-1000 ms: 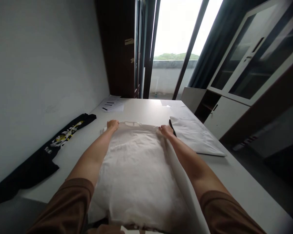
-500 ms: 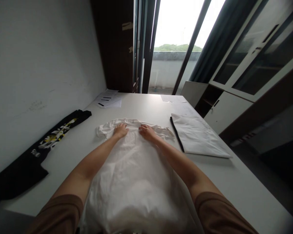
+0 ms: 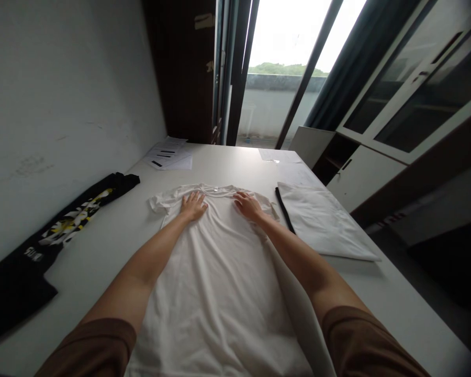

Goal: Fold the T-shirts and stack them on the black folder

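Note:
A white T-shirt (image 3: 220, 272) lies spread over the table, its collar at the far end and its body running down toward me. Soft creases run along its length. My left hand (image 3: 194, 206) rests flat on the shirt near the left shoulder, fingers spread. On the other side of the collar, my right hand (image 3: 248, 205) lies on the cloth near the right shoulder with its fingers stretched out. Neither hand grips the fabric. The right sleeve is partly covered by my right hand and forearm.
The white table (image 3: 235, 165) carries a folded white cloth with a dark edge (image 3: 325, 220) on the right. A black printed garment (image 3: 63, 235) lies along the wall on the left. Papers (image 3: 168, 154) lie at the far left corner. White cabinets (image 3: 371, 173) stand beyond the right edge.
Both hands have moved slightly apart, and their fingers are more spread. The shirt's collar and shoulders, bunched before, now lie flatter with the neckline showing.

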`<state>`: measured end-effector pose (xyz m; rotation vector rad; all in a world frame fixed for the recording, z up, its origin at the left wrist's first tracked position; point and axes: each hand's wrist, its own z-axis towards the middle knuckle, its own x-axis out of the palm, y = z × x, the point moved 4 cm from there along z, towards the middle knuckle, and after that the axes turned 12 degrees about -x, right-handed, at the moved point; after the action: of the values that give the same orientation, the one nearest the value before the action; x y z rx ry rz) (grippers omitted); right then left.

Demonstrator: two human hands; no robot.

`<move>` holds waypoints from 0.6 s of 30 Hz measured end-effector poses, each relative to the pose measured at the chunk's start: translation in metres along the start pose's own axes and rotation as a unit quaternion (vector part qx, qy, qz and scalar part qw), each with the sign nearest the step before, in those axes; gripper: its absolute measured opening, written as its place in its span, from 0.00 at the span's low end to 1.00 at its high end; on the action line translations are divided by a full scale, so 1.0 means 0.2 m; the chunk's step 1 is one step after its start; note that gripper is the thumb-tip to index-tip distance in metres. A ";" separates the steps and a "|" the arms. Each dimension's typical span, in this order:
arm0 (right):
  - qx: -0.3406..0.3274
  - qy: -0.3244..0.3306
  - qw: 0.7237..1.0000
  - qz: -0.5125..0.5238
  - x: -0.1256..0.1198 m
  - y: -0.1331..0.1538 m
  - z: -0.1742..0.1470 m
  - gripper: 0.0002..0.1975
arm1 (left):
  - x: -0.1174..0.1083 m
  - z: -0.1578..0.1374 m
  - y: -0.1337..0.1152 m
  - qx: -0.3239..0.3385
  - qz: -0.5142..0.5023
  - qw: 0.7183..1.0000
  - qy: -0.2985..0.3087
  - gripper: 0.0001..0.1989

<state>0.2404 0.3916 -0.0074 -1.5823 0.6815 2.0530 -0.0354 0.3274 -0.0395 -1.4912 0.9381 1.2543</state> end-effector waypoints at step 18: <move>0.189 0.040 0.981 -0.024 -0.03 -0.43 -0.19 0.30 | -0.01 0.18 0.04 0.031 0.024 0.999 0.008 0.34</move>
<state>0.3230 0.4334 -0.0185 -1.4478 0.9868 1.7077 -0.0526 0.3600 -0.0399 -1.4395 1.0198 1.2394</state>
